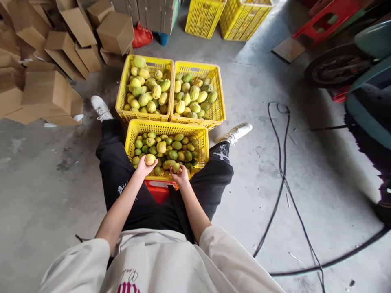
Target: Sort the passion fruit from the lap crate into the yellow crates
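While left hand (143,167), half-open, cups yellow fruit (149,159) over near crate (130,136) at 8 o'clock, right hand (180,176) curls round green fruit (176,167) at 5; plenty left there, left crate (146,116) (11) and right crate (220,97) (1) look well loaded.

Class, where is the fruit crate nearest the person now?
In the head view, the yellow crate is left of centre, between the person's legs, nearer than two other fruit crates, with the left hand and right hand at its near edge.
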A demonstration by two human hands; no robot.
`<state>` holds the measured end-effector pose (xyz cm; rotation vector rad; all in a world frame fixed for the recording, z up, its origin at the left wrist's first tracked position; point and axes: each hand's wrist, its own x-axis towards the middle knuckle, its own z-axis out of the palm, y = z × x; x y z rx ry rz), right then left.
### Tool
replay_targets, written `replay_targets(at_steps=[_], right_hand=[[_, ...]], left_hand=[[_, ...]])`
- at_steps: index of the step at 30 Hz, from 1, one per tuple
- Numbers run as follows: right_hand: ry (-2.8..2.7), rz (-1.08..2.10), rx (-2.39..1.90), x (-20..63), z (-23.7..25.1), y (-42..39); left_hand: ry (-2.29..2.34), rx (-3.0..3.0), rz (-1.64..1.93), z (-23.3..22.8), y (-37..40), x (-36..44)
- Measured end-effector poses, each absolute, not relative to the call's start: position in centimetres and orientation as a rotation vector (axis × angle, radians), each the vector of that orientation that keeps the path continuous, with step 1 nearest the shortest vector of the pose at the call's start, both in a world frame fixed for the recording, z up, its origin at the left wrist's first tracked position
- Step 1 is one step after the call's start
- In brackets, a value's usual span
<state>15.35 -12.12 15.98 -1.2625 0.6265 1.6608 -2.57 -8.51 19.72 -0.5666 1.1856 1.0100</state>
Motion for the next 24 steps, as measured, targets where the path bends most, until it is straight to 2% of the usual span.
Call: replay_targets(at_steps=[9, 13, 15, 18, 19, 21, 24], right_hand=[[0.611, 1.656, -1.261, 15.4, 16.0, -12.0], [0.609, 1.658, -1.281, 15.1, 15.6, -11.8], [0.593, 1.674, -1.296, 15.0, 15.4, -11.8], [0.578, 1.686, -1.312, 14.9, 15.4, -11.7], [0.578, 1.687, -1.315, 14.9, 15.4, -11.7], [0.58, 1.69, -1.324, 14.9, 15.5, -11.9], [0.574, 1.703, -1.342, 14.8, 15.9, -12.1]], left_hand=[[0.92, -0.033, 1.271, 26.6, 6.4, -1.0], [1.207, 0.286, 1.305, 24.3, 4.9, -1.7], [1.449, 0.531, 1.121, 21.3, 0.6, -2.0], [1.736, 1.017, 0.342, 17.1, -6.7, -2.2], [1.733, 1.022, 0.213, 16.2, -8.4, -2.3], [1.707, 1.039, 0.097, 15.0, -10.2, -2.3], [1.604, 1.193, 0.168, 14.4, -9.7, -2.3]])
